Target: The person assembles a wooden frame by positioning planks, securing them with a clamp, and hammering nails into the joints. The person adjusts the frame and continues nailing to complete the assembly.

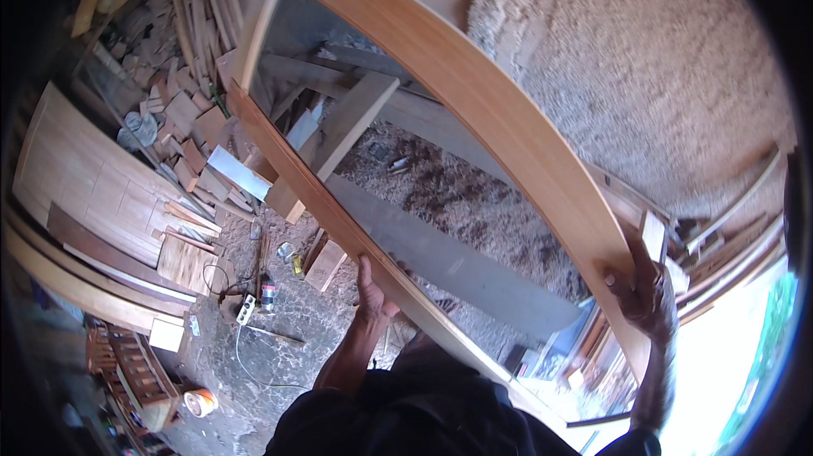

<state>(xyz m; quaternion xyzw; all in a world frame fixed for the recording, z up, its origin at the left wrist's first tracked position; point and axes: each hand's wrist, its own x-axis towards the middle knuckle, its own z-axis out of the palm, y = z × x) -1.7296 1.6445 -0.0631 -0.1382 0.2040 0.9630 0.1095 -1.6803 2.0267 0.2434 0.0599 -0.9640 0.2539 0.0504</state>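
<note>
A long wooden frame (500, 126) slants across the middle of the view, raised before my body, with its wide orange-brown rail on the far side. My left hand (375, 293) is closed around the near rail, thumb on the upper side and fingertips showing past the inner edge. At the right end, my right hand (645, 291) grips the wide far rail, its fingers bent over the face. Through the frame's opening I see a pale thick board (360, 121) and a long grey plank (457, 261) lower down. Whether a pane fills the opening, I cannot tell.
Sawdust (610, 58) lies heaped at the far right. Wood offcuts (190, 117) are piled at the left, near curved panels (93, 185). On the floor are a white power strip (246, 310) with a cord, a bottle (268, 293) and a white bucket (201, 403).
</note>
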